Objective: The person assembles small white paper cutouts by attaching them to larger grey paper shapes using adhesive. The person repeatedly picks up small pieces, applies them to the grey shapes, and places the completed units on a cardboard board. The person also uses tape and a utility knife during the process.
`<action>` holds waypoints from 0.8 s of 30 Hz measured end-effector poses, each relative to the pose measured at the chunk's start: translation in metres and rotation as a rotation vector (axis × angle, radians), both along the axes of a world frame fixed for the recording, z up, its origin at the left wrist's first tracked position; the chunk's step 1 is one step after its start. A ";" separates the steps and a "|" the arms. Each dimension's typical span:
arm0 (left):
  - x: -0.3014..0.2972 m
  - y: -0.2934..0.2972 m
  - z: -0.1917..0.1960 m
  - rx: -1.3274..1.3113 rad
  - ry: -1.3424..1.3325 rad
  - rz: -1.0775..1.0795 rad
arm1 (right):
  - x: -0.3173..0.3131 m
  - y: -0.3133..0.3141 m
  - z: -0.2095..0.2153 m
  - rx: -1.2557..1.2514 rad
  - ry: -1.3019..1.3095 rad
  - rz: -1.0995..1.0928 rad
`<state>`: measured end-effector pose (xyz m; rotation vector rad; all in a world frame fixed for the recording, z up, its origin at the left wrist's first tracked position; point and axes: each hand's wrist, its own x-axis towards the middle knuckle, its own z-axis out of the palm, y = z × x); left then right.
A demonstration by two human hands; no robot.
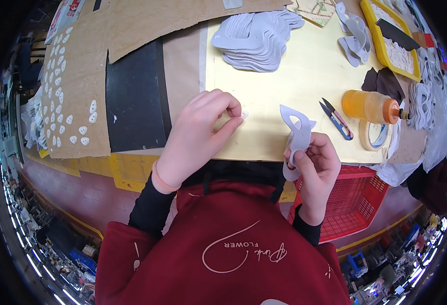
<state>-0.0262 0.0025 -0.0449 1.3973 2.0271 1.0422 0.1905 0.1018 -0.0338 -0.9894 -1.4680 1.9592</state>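
My left hand (206,126) is over the cream sheet, thumb and forefinger pinched on a small white piece (245,115) that shows just past the fingertips. My right hand (319,168) grips a grey cut-out piece (300,136) with an oval opening, shaped like a shoe upper. It stands upright and curled at the table's front edge, its lower end partly behind the thumb. Beyond both hands is a stack of similar grey pieces (256,43). On the cardboard (84,56) at the left, several small white ovals with holes lie spread out.
Thread snips (338,119) lie right of my right hand, beside an orange-capped bottle (368,105) of amber liquid and a tape roll (375,136). A yellow tray (411,76) holds white pieces at the far right. Below the table edge is a red basket (355,203). A black board (136,96) lies at left.
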 end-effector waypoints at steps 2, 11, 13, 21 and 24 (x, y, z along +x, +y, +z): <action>0.003 0.003 -0.004 0.031 0.041 0.025 | 0.000 0.000 -0.001 0.000 -0.001 -0.002; 0.020 0.011 0.003 -0.121 0.189 0.121 | 0.000 0.001 -0.002 0.018 -0.031 0.010; 0.025 0.015 0.007 -0.311 0.070 0.182 | -0.001 0.002 -0.003 -0.006 -0.036 0.003; -0.007 0.005 0.006 0.025 0.199 -0.041 | 0.003 0.000 0.000 -0.008 -0.007 -0.025; -0.013 0.001 -0.001 -0.029 0.250 -0.118 | 0.001 0.001 -0.002 -0.014 0.065 -0.025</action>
